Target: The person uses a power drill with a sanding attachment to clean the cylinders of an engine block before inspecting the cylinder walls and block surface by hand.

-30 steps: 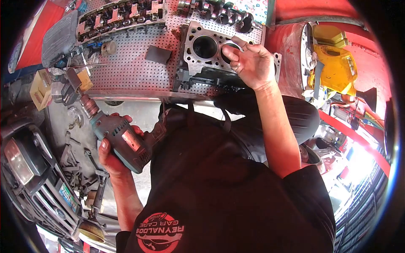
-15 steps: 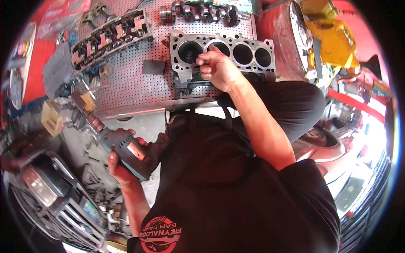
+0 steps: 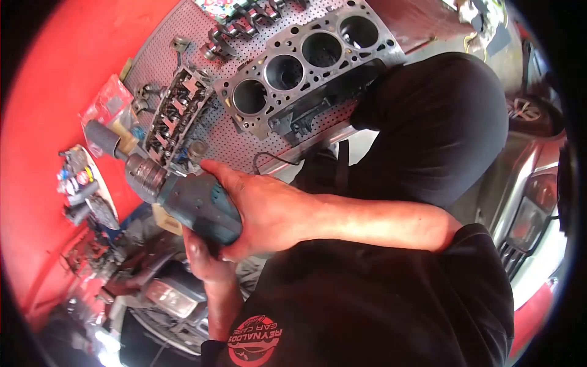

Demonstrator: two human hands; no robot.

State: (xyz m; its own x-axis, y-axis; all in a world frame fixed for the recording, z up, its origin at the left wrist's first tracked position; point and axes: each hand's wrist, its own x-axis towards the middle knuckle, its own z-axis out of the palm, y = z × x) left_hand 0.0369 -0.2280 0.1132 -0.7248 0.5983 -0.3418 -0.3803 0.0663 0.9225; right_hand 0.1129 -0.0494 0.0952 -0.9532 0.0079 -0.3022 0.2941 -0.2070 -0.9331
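Observation:
A dark teal power drill [image 3: 199,205] is raised in front of my chest, its metal chuck [image 3: 145,177] pointing to the upper left. A dark grey cylinder [image 3: 103,138], perhaps rolled abrasive, sits on the chuck's end. My right hand [image 3: 272,211] wraps over the drill body. From below, my left hand [image 3: 208,260] grips the drill too; part of its fingers is hidden behind the tool. Beyond lies an engine block [image 3: 287,113] with its open cylinder bores facing up.
The block rests on a perforated metal bench top [image 3: 156,58]. A cylinder head [image 3: 177,116] and a crankshaft [image 3: 244,27] lie there too. A car headlight [image 3: 174,298] is at lower left, a car wheel [image 3: 532,116] at right. A black cable [image 3: 269,156] curls near the bench edge.
My right hand has left the block and taken hold of the drill. The drill has risen closer, and the view has turned, so the block appears tilted.

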